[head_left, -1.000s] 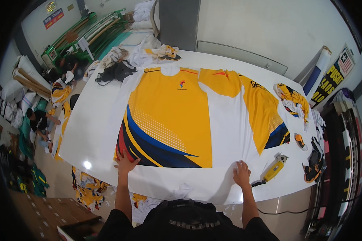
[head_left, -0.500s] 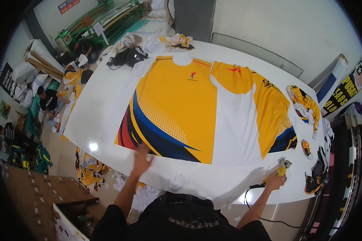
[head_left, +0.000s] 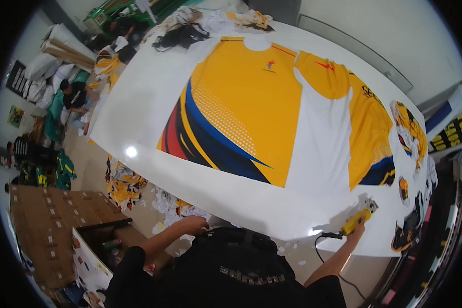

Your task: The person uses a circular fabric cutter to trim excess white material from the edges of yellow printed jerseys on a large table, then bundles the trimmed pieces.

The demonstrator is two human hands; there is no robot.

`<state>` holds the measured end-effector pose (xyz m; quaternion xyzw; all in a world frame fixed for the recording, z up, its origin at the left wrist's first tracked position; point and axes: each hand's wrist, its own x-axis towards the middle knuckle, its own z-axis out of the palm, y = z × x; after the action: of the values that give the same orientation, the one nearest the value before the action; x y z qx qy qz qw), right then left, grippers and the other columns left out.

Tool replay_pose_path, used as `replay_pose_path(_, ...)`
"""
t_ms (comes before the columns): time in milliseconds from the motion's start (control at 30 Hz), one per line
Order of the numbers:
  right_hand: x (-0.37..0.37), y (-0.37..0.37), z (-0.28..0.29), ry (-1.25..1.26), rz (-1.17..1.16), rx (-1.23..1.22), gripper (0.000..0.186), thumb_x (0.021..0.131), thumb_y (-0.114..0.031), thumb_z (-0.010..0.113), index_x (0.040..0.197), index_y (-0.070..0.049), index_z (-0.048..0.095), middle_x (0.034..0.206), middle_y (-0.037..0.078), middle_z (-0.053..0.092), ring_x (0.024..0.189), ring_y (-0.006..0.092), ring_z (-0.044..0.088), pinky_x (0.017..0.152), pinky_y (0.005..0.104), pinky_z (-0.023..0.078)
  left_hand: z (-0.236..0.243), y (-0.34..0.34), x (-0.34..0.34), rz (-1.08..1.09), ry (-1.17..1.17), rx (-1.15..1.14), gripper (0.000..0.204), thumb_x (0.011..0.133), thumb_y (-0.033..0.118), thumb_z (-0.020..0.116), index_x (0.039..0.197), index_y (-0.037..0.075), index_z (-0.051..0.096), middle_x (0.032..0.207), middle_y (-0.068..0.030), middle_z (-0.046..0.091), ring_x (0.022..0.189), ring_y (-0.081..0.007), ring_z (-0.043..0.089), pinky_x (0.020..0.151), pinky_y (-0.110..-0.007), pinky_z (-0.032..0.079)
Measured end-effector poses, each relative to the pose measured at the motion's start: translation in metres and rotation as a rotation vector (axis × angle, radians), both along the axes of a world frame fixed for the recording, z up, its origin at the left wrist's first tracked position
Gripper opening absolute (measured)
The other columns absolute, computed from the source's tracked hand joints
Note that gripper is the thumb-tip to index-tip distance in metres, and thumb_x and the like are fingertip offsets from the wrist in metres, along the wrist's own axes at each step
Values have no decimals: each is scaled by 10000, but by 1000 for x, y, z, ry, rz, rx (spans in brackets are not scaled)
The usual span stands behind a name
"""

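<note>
Cutter [head_left: 356, 219], yellow-bodied with a rounded metal head, is being gripped by closed fingers of the right hand [head_left: 355, 234] over the glossy white table [head_left: 272, 215]. Beyond, yellow jersey fabric [head_left: 251, 108] is being displayed flat, adjoining white cloth [head_left: 321, 143] seemingly uncut. Left hand [head_left: 194, 225] fingertips are being obscured beside the black shirt [head_left: 210, 262], their state indiscernible.

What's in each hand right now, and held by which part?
The right hand grips the cutter by its yellow body. Whether the left hand holds anything can't be told.
</note>
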<state>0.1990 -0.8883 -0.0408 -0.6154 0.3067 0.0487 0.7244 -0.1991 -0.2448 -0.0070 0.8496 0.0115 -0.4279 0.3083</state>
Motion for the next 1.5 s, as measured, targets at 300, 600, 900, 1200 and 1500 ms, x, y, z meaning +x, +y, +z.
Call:
replay_pose_path(300, -150, 167, 78, 70, 178, 386, 602, 1028, -445, 564, 1408, 16, 496, 1215, 201, 652, 955, 250, 666, 745, 437, 637, 0, 142, 160, 716, -999, 603, 661, 933, 515, 721, 1390, 55, 594, 1420, -246, 563, 1265, -452, 554, 1021, -567, 460)
replay_pose_path(600, -201, 265, 128, -6, 828, -779, 698, 921, -212, 724, 1491, -34, 363, 1135, 296, 701, 986, 493, 714, 848, 537, 576, -34, 184, 123, 904, -358, 733, 1127, 862, 870, 535, 1703, 216, 167, 1762, -219, 25, 1595, -529, -7, 1157, -823, 56)
replay_pose_path(900, -241, 287, 114, -46, 859, -981, 728, 937, -214, 699, 1529, -6, 329, 1318, 335, 604, 1157, 532, 628, 925, 562, 543, -29, 172, 110, 857, -430, 686, 1177, 835, 839, 623, 1700, 183, 168, 1740, -285, 48, 1569, -589, 4, 1132, -842, 78)
replay_pose_path(1200, -200, 334, 112, -50, 838, -916, 745, 961, -204, 672, 1560, 8, 281, 1343, 335, 576, 1168, 525, 618, 937, 557, 540, -17, 164, 120, 800, -321, 629, 1244, 768, 809, 727, 1702, 214, 161, 1746, -265, 31, 1569, -589, -10, 1122, -853, 120)
replay_pose_path(1500, -196, 337, 99, -86, 848, -1000, 793, 960, -224, 675, 1556, 83, 251, 1332, 348, 568, 1189, 521, 608, 954, 549, 539, -15, 162, 122, 814, -333, 620, 1235, 774, 781, 744, 1703, 217, 157, 1747, -265, 26, 1565, -599, -17, 1121, -853, 113)
